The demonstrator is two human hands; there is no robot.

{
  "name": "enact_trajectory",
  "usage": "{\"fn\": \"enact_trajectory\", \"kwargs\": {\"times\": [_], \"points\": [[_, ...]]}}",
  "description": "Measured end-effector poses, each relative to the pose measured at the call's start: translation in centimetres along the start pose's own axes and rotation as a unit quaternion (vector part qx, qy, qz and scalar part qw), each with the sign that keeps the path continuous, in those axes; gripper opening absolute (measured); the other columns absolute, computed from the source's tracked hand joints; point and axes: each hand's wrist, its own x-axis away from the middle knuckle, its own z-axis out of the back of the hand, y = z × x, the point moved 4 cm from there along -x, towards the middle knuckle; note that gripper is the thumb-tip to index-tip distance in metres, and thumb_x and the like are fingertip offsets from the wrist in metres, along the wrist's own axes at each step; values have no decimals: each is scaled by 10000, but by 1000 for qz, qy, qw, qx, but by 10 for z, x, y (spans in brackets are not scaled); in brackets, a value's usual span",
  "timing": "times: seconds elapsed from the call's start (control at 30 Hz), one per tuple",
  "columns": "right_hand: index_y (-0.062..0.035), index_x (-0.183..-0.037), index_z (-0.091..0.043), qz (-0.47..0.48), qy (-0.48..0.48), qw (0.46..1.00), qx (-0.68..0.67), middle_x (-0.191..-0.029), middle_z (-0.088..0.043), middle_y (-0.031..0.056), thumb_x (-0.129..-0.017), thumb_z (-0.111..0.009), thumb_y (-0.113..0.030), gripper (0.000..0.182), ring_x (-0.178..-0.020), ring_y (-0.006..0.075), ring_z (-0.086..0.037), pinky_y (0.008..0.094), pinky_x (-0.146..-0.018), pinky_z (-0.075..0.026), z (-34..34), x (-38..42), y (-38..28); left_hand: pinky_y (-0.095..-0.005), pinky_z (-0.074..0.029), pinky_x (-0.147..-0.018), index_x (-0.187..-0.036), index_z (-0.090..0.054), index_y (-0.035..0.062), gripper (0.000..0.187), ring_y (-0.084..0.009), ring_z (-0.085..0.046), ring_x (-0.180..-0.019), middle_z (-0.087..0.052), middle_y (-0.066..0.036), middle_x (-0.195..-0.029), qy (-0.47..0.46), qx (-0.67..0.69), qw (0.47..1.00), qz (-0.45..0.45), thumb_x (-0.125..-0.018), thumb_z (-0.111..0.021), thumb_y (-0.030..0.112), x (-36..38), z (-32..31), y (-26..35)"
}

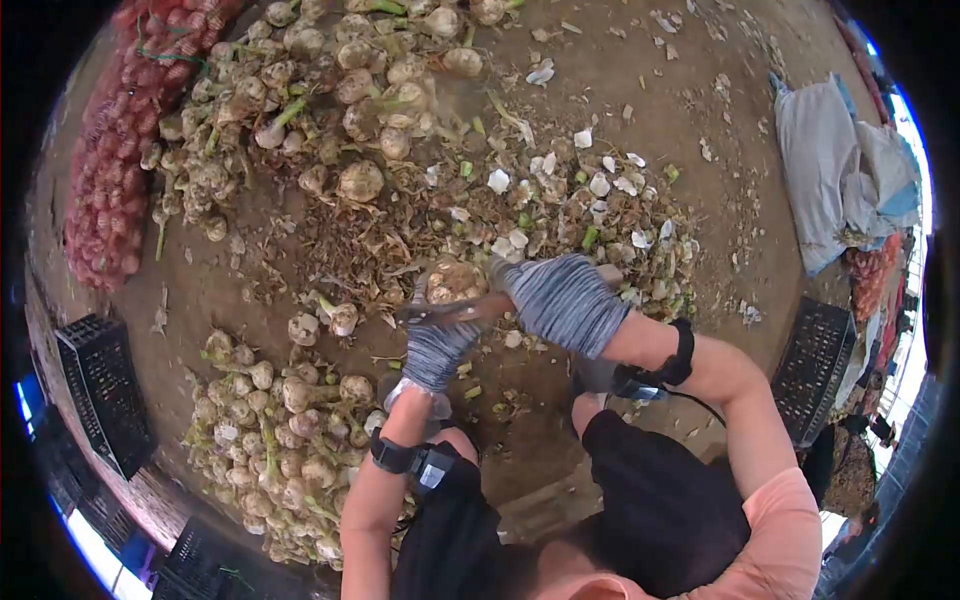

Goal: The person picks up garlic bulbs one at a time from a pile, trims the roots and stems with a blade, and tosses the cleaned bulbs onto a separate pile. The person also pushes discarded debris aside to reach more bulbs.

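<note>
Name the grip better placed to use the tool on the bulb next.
Right, probably: the right grip holds the tool, which reaches across close by the bulb, while the left grip seems busy steadying that bulb.

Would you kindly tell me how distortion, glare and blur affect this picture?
Head view: strong wide-angle distortion, with the scene curving inside a dark rim; head view: glare washing out bright strips at the far right and lower left edges; head view: the tool in the right hand looking slightly soft, perhaps from motion.
</note>
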Motion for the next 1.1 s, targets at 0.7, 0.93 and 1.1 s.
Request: {"fn": "enact_trajectory", "kwargs": {"times": [0.7,0.93,1.1], "points": [[-80,-1014,-596,-139,35,987,-78,-778,-623,170,-789,-552,-205,261,-735,312,-618,391,-640,-488,-16,27,84,-330,-478,-792,-1057,-533,55,473,-182,-568,-923,-588,-73,-991,-4,111,990,92,-643,-734,162,3,-12,79],[-66,-1036,-600,-55,-13,960,-274,-832,-626,186,-827,-516,-341,356,-763,347,-605,409,-684,-482,-50,3,53,-370,-475,-712,-814,-616,47,331,-285,-599,-763,-604,-117,-862,-130,-319,938,51,-674,-728,325,-10,-26,99],[-26,-973,-600,-51,-66,971,-224,-782,-619,206,-817,-498,-314,343,-741,360,-600,427,-695,-469,-36,-14,40,-387,-473,-596,-721,-604,83,256,-302,-567,-633,-578,-101,-706,-167,-463,853,-176,-678,-697,317,-12,-37,113]]}}
